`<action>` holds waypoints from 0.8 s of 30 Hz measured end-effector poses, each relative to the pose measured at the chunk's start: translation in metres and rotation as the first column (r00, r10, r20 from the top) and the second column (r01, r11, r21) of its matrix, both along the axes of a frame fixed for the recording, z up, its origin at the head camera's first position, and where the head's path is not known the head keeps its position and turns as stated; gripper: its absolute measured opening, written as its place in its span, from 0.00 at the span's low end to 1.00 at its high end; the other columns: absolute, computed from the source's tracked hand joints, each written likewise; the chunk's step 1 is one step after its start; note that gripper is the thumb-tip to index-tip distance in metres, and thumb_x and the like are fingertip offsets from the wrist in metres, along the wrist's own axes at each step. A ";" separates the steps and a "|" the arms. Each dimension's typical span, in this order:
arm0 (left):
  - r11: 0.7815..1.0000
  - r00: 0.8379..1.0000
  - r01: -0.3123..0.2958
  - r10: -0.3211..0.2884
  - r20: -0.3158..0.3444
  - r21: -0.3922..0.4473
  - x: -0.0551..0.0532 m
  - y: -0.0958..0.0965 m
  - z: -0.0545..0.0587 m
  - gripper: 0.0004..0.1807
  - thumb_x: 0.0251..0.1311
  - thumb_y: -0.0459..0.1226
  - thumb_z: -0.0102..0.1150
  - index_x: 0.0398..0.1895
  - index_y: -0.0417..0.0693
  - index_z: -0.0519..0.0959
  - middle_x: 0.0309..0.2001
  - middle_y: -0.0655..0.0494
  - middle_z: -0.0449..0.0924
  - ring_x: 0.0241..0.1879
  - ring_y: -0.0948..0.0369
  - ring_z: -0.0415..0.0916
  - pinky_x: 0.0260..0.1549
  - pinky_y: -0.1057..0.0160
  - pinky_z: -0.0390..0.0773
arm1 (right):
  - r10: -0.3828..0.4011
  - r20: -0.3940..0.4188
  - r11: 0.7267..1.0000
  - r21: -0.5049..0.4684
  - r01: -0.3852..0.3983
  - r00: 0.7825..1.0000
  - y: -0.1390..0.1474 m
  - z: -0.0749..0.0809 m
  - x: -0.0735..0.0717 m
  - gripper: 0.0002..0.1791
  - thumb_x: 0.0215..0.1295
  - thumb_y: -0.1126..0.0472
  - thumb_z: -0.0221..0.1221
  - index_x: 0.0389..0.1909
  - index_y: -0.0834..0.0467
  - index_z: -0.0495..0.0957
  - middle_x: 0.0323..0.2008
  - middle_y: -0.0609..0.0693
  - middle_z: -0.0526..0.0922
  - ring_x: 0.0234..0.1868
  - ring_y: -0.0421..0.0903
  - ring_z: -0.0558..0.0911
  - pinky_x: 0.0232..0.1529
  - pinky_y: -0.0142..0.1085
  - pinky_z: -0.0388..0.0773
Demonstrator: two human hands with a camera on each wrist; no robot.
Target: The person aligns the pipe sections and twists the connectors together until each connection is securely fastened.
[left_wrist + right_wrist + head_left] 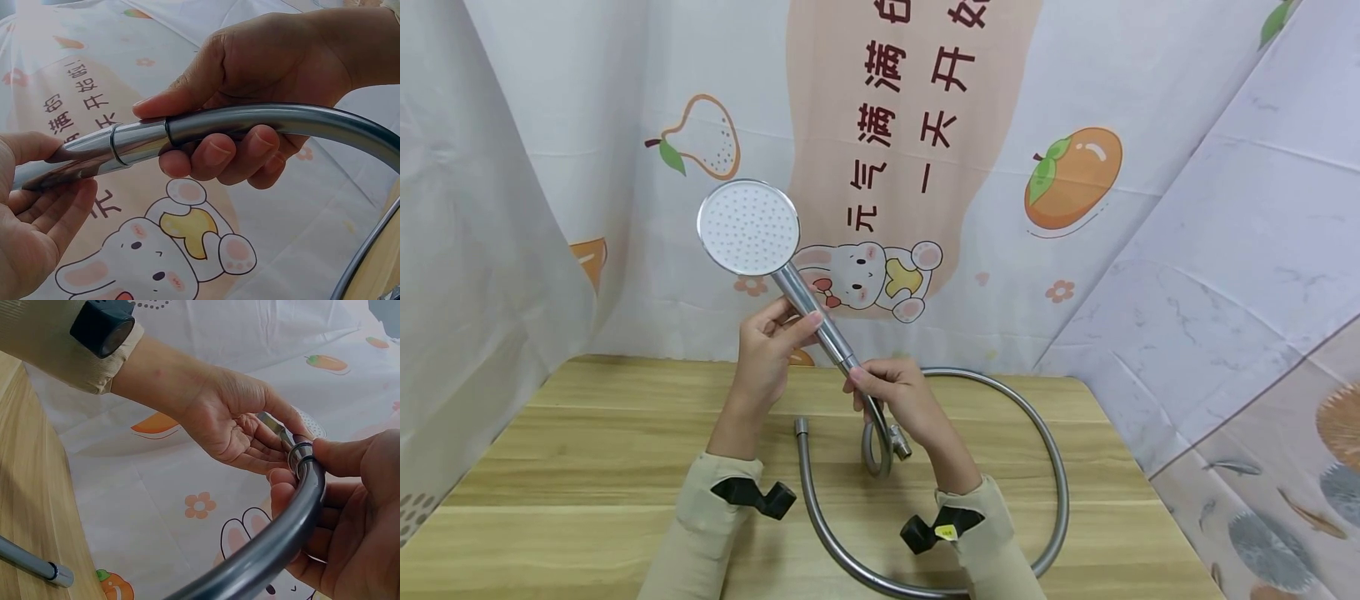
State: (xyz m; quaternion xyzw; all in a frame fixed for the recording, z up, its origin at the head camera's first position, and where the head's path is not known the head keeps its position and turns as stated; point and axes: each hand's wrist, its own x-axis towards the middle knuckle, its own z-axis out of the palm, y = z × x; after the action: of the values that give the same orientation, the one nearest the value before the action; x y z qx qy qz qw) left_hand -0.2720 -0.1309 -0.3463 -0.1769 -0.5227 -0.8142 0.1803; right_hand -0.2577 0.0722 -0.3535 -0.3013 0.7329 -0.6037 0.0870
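Left hand (763, 354) up in front of the hanging cloth (985, 317), the person pinches the chrome handle (835, 340) of a shower head (748, 229), thumb on one side and fingers curled behind. The shower head tilts toward the upper left, its round white face full of little nozzles turned my way, held well clear of the desk (587, 467).

Just below, the right hand (898, 396) grips the upper end of a grey metal hose (1060, 467), its thumb pressed over the shiny collar (145, 142) and its fingers wrapped underneath. Handle and hose meet there in one line; I can't tell how tightly they are joined.

From that grip the hose drops into a small loop, then sweeps wide round the right side of the desk and back toward the person. Its free end (801, 427) lies on the boards, left of the loop. Just beside the loop is a small metal fitting (900, 442), though I can't make out whether they touch. Both beige sleeves (696, 508) carry black wrist cameras (778, 500). Behind, a printed rabbit (857, 279) lies sideways on the cloth.
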 end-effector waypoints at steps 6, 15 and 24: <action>1.000 1.000 -0.004 0.004 -0.004 -0.019 0.000 0.001 0.000 0.13 0.65 0.24 0.60 0.50 0.43 0.83 0.46 0.56 0.86 0.43 0.63 0.86 0.43 0.64 0.88 | 0.002 -0.005 1.000 0.003 -0.002 1.000 0.001 0.000 -0.001 0.19 0.78 0.60 0.52 0.36 0.72 0.82 0.21 0.53 0.79 0.19 0.41 0.77 0.22 0.31 0.76; 1.000 1.000 0.002 -0.003 -0.008 -0.020 -0.001 0.001 -0.001 0.15 0.65 0.24 0.59 0.53 0.40 0.82 0.47 0.56 0.86 0.44 0.62 0.86 0.44 0.64 0.87 | 0.011 -0.008 1.000 0.000 -0.011 1.000 0.002 0.000 -0.001 0.20 0.79 0.60 0.51 0.37 0.74 0.81 0.21 0.50 0.78 0.18 0.40 0.78 0.22 0.30 0.74; 1.000 1.000 0.003 -0.003 -0.002 -0.001 -0.002 0.000 -0.001 0.15 0.66 0.24 0.59 0.54 0.39 0.81 0.49 0.55 0.85 0.43 0.63 0.86 0.45 0.63 0.87 | 0.012 -0.007 1.000 -0.011 -0.012 1.000 0.002 -0.001 -0.002 0.20 0.79 0.56 0.52 0.40 0.69 0.84 0.22 0.51 0.79 0.19 0.41 0.79 0.22 0.30 0.74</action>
State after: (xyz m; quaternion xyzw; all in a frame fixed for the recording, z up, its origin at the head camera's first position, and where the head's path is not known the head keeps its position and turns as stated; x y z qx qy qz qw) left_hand -0.2735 -0.1314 -0.3476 -0.1787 -0.5225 -0.8141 0.1796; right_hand -0.2599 0.0745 -0.3545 -0.3083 0.7280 -0.6063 0.0864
